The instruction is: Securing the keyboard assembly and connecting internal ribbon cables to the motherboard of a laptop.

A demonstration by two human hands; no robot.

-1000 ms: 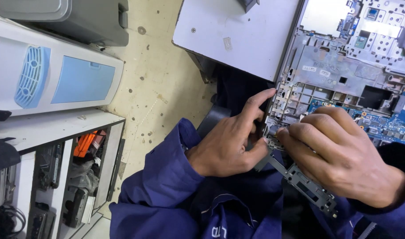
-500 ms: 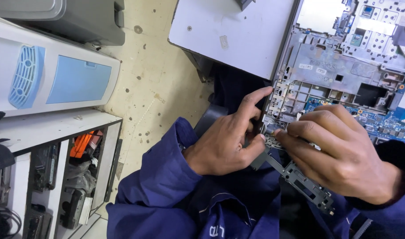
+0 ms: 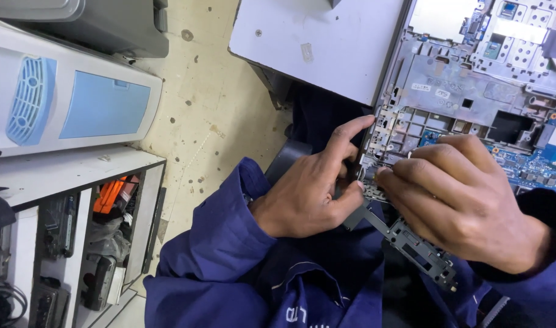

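Observation:
An opened laptop chassis (image 3: 466, 91) with a bare grey metal frame and blue circuit board lies on a white table (image 3: 314, 42), overhanging its near edge. My left hand (image 3: 311, 191) grips the chassis's near left corner, forefinger stretched up along its edge, thumb pressed against the frame. My right hand (image 3: 457, 197) is curled over the near edge just to the right, fingertips pinching the frame where a dark grey slotted bracket (image 3: 411, 243) sticks out below it. Both sleeves are dark blue.
A white and light-blue computer case (image 3: 65, 103) lies on the left. Below it a white shelf unit (image 3: 65, 243) holds dark electronic parts and something orange. A speckled beige floor (image 3: 205, 121) runs between shelf and table. A grey box (image 3: 108, 24) sits top left.
The view has drifted slightly; both hands stay on the chassis's near corner. My left forefinger has straightened a little up along the edge.

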